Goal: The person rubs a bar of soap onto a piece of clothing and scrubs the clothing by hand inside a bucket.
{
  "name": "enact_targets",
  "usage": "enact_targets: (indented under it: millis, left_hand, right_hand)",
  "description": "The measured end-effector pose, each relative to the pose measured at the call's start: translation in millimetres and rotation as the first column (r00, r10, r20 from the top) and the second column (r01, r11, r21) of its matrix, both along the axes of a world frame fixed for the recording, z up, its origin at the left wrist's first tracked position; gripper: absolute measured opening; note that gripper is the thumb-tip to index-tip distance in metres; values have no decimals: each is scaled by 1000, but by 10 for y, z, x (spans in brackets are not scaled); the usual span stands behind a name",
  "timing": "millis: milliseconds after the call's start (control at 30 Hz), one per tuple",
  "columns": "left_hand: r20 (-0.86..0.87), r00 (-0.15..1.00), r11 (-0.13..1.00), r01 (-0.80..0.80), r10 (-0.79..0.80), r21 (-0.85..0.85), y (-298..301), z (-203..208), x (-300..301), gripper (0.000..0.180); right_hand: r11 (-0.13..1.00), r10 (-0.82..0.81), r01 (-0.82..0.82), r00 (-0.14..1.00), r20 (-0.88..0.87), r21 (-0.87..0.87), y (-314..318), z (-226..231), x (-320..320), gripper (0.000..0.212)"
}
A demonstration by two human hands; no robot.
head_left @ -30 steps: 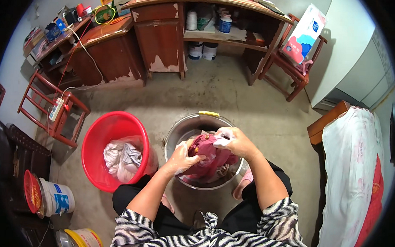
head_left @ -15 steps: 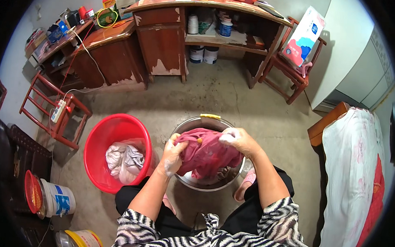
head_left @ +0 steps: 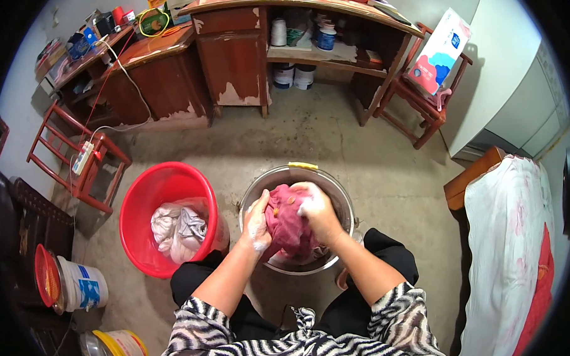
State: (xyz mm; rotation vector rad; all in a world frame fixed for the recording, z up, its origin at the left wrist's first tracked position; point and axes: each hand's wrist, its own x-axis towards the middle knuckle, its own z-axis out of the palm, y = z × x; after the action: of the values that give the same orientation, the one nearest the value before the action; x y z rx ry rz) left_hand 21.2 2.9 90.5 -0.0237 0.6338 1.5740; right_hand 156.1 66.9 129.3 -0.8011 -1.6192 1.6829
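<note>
A wet dark-pink garment [head_left: 288, 222] is bunched between my two hands, above a round metal basin [head_left: 248, 195] on the floor. Suds cling to both hands. My left hand [head_left: 258, 222] grips the cloth on its left side, and my right hand [head_left: 316, 212] is closed over its upper right part. Small yellowish round spots show on the pink fabric. Under it, more laundry lies in the basin, mostly hidden by the garment and my hands. A yellow grip [head_left: 303, 165] sits at the basin's far rim.
Left of the basin stands a red plastic tub [head_left: 127, 229] holding white and grey clothes [head_left: 178, 229]. A wooden chair [head_left: 103, 165] carries a power strip [head_left: 83, 158]. White buckets [head_left: 86, 287] stand at lower left, a cloth-covered bed [head_left: 505, 248] at right, and a worn desk [head_left: 229, 69] ahead.
My hands have come closer together, the right one moving left. The pink garment, spread wide between them before, is now gathered into a compact bunch.
</note>
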Motion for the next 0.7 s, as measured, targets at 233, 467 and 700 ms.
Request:
enact_targets:
  millis: [233,467,700]
  left_hand:
    - [-167,985,999,-48,48,0,-67,-487,-39,27]
    - [-128,985,989,-131,120,-75,59,-209,276,24]
    - [-809,546,863,-495,219,-101,36,-228,5,28]
  right_hand:
    - [645,-69,-218,938,340,732,-449,-216,-217,33]
    - [858,-215,82,954,211,507,180,-934,-170,16]
    - [837,-117,-40,961,-250,-545,183,-472,29,33]
